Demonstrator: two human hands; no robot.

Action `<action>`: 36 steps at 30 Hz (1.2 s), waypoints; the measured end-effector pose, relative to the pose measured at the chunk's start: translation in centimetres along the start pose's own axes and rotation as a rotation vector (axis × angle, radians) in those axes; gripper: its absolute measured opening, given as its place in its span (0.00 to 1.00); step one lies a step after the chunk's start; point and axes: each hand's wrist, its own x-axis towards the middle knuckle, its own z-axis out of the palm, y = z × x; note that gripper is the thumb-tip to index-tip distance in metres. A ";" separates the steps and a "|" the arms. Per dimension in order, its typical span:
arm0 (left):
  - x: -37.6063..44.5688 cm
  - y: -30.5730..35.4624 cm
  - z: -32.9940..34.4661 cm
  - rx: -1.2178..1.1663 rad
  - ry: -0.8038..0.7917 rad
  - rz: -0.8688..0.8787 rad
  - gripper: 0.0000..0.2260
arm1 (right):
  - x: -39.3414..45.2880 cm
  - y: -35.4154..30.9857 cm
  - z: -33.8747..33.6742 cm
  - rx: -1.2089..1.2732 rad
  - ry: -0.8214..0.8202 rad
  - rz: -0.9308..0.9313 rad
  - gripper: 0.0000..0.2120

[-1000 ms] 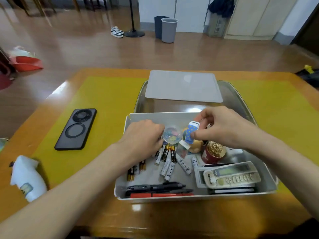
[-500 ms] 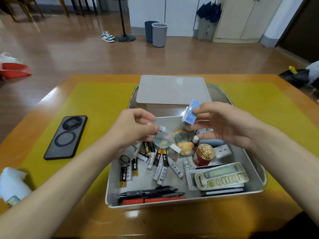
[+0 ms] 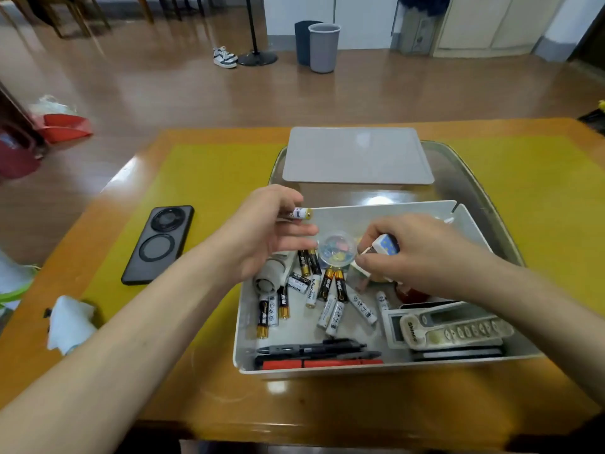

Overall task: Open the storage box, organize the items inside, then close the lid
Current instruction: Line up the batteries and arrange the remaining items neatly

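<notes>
The open storage box (image 3: 471, 224) sits near the front edge of the table (image 3: 327, 404), its long axis running left to right, with its lid (image 3: 357, 155) lying flat just behind it. The left hand (image 3: 262, 234) pinches a battery (image 3: 302, 213) over the box's back left corner, gold tip pointing right. The right hand (image 3: 422, 253), raised half a second ago, has dropped into the box, gripping a small blue-dotted white case (image 3: 388, 244). A yellow mat (image 3: 203, 178) covers the table; a phone (image 3: 158, 244) lies to the left. Wooden floor beyond.
</notes>
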 end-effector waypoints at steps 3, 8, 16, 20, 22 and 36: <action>0.0 0.1 -0.1 -0.247 -0.017 -0.060 0.05 | 0.0 -0.2 0.1 0.023 -0.041 -0.026 0.10; 0.3 -0.7 0.3 0.457 -0.104 0.152 0.09 | -0.7 0.1 -0.2 -0.133 -0.042 -0.008 0.15; -1.1 -8.1 2.6 1.632 -0.110 0.525 0.19 | -2.0 -0.4 -0.2 -0.309 -0.088 0.005 0.10; -0.7 -8.0 2.5 1.708 -0.118 0.447 0.18 | -2.1 -0.5 0.4 -0.321 -0.086 -0.016 0.08; -0.9 -7.9 2.3 1.746 -0.121 0.403 0.18 | -2.1 -0.2 0.4 -0.304 -0.090 -0.013 0.08; -0.1 -8.0 4.9 1.594 -0.497 0.896 0.14 | -2.4 2.3 -2.6 -0.245 0.011 0.062 0.08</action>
